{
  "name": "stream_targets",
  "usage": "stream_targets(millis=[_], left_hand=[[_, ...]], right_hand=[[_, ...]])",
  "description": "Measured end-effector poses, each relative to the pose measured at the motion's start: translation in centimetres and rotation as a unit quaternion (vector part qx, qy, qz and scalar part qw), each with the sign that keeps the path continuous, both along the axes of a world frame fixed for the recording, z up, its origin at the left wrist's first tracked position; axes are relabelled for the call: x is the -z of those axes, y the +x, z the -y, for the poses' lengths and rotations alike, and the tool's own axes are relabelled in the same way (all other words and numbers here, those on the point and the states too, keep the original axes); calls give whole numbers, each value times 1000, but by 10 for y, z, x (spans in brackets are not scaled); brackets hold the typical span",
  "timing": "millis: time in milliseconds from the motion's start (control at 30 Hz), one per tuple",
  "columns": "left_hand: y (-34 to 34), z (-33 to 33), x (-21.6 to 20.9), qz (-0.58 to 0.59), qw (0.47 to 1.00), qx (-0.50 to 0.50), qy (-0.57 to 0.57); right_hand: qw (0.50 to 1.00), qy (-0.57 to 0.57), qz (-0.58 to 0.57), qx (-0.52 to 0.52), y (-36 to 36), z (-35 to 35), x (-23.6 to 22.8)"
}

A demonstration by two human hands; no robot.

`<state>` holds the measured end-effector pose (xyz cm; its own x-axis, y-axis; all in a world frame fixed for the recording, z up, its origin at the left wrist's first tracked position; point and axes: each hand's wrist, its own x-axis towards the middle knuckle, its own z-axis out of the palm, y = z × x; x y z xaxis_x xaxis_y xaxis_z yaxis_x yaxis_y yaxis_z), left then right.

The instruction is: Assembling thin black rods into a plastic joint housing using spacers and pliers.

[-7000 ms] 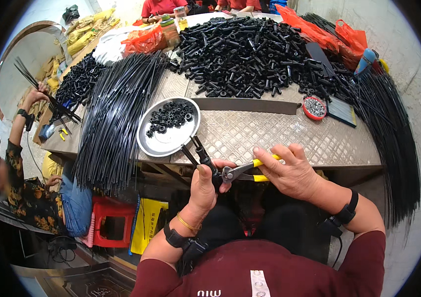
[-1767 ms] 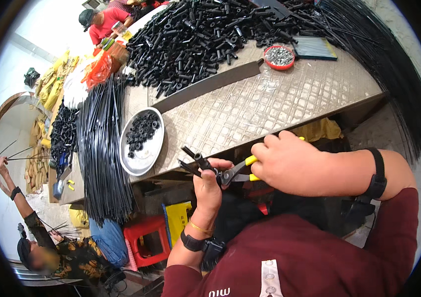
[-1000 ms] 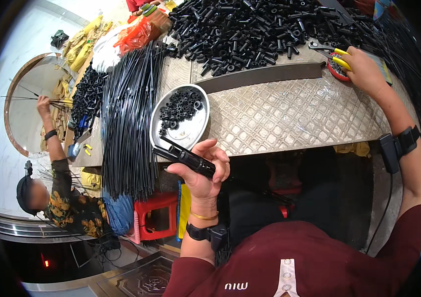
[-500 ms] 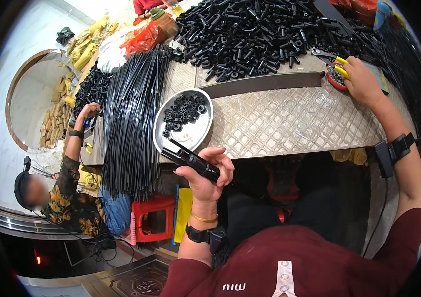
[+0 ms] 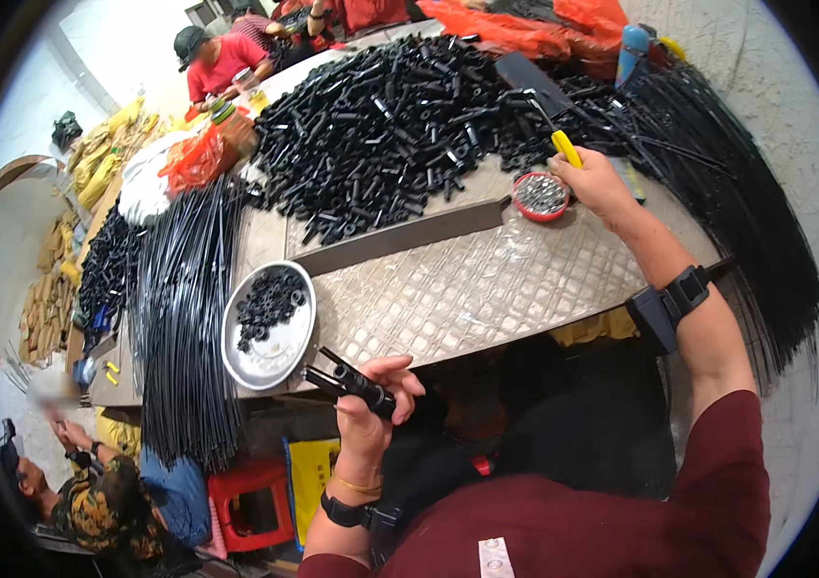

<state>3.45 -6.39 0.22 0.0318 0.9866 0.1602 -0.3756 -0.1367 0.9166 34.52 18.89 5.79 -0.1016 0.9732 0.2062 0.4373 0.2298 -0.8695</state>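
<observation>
My left hand (image 5: 368, 424) is closed around a few short black tubular pieces (image 5: 359, 387) near the table's front edge. Their ends stick out past the thumb toward a white metal basin (image 5: 279, 378) of small black rings (image 5: 270, 297). On the far right of the tabletop, my right hand (image 5: 594, 181) grips yellow-handled pliers (image 5: 565, 147), whose metal jaws point away from me. Just below the pliers stands a red bowl (image 5: 541, 218) filled with small silvery metal pieces (image 5: 540, 193).
Black tubular parts (image 5: 371, 135) lie heaped behind a dark metal strip (image 5: 409, 237). Bundles of thin black rods (image 5: 188, 337) overhang the table at left and right (image 5: 746, 193). A red stool (image 5: 250, 501) stands below. Co-workers sit at left (image 5: 101, 511) and at the far side (image 5: 226, 67).
The whole view has shifted, so the table appears lower and farther left. The pliers' handles, spread before, now look closer together. My left hand still holds the black pieces.
</observation>
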Motion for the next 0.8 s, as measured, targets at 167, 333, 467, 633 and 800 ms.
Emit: stream_targets(millis=[167,333,467,633,800], left_hand=[[11,-2,0,-18,999,27,18],[12,3,-3,-23,999,30,16],[15,-1,3,-27,999,36,7],[18,2,1,-26,998,61,-13],[41,-9,-20,6,991,136,-1]], right_hand=[[969,-183,-162,-19,11,0,-16],[946,-212,-245,-31,15,-1,-17],[936,-218,-274,-34,21,2,-15],[986,-134,-94,-10,-35,61,-29],[921,329,41,-204,-83,162,-17]])
